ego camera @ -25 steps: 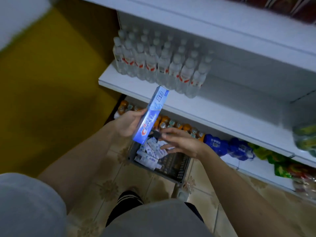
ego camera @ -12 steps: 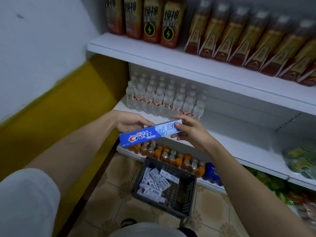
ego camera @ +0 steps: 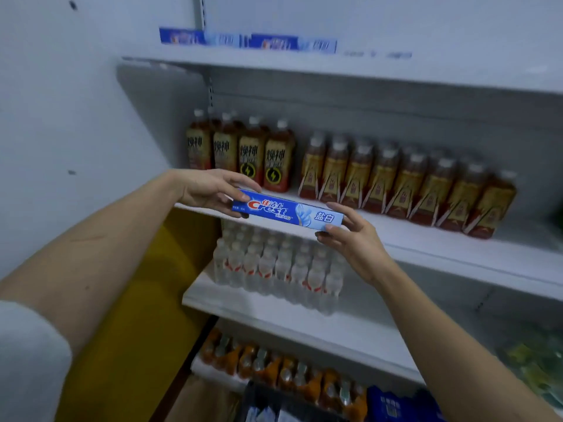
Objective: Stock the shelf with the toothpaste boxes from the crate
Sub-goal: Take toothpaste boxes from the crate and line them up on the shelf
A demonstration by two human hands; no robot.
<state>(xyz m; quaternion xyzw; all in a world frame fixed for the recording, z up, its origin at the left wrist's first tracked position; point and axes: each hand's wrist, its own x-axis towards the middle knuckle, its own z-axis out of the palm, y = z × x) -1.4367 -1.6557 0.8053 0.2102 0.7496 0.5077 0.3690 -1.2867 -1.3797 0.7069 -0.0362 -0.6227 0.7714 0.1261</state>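
A blue Crest toothpaste box point(ego camera: 288, 211) is held level in front of the drinks shelf. My left hand point(ego camera: 210, 190) grips its left end and my right hand point(ego camera: 353, 239) pinches its right end. On the top shelf point(ego camera: 274, 60) two toothpaste boxes point(ego camera: 248, 41) lie end to end along the front edge. The dark crate point(ego camera: 268, 403) shows only partly at the bottom edge, with a few boxes inside.
Brown tea bottles point(ego camera: 396, 184) fill the shelf behind the held box. Small water bottles point(ego camera: 274, 266) stand one shelf lower, orange drink bottles point(ego camera: 283, 370) below that. A white wall point(ego camera: 76, 117) and yellow panel point(ego camera: 137, 300) close off the left side.
The box came up out of the crate, turned from upright to level, and rose to the tea-bottle shelf. My right hand took its right end. My view tilted up to show the top shelf.
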